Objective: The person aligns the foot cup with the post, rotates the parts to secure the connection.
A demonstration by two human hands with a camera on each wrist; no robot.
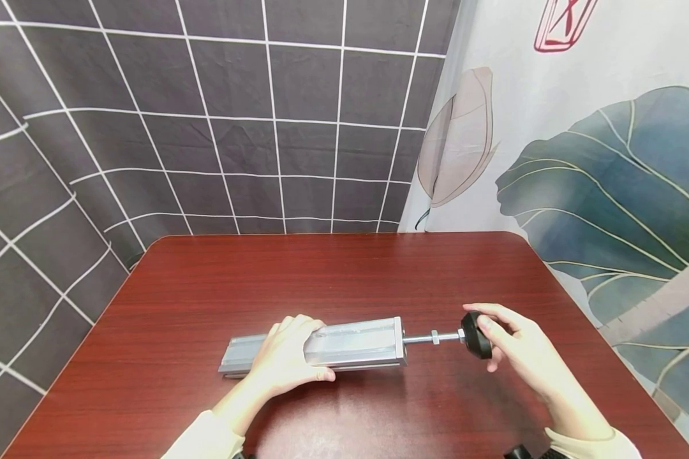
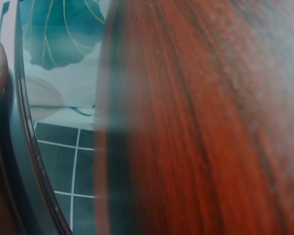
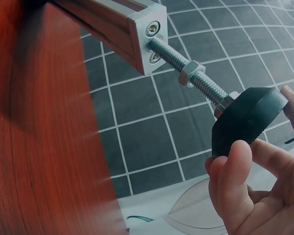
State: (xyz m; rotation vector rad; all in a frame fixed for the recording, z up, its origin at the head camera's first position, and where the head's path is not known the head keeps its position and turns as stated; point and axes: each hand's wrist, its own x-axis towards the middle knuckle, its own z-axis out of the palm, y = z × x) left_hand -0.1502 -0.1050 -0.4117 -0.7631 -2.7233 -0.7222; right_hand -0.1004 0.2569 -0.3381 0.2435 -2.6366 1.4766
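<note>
My left hand (image 1: 284, 357) grips a silver aluminium profile (image 1: 356, 344) from above, its thumb along the near side. The profile lies lengthwise over the table, its end plate (image 3: 140, 36) facing right with two screw heads showing. From that plate a threaded rod (image 3: 208, 86) sticks out, with a hex nut (image 3: 190, 73) partway along it. At the rod's outer end is the black round base of a levelling foot (image 1: 478, 336), a second nut against it. My right hand (image 1: 525, 354) pinches this black base by its rim between thumb and fingers.
The reddish-brown wooden table (image 1: 321, 274) extends beyond the profile to its back edge. Behind it hang a dark grey grid-patterned curtain (image 1: 224, 83) and a white curtain (image 1: 511, 191) with leaf prints. A dark wrist strap (image 1: 551, 454) shows at my right sleeve.
</note>
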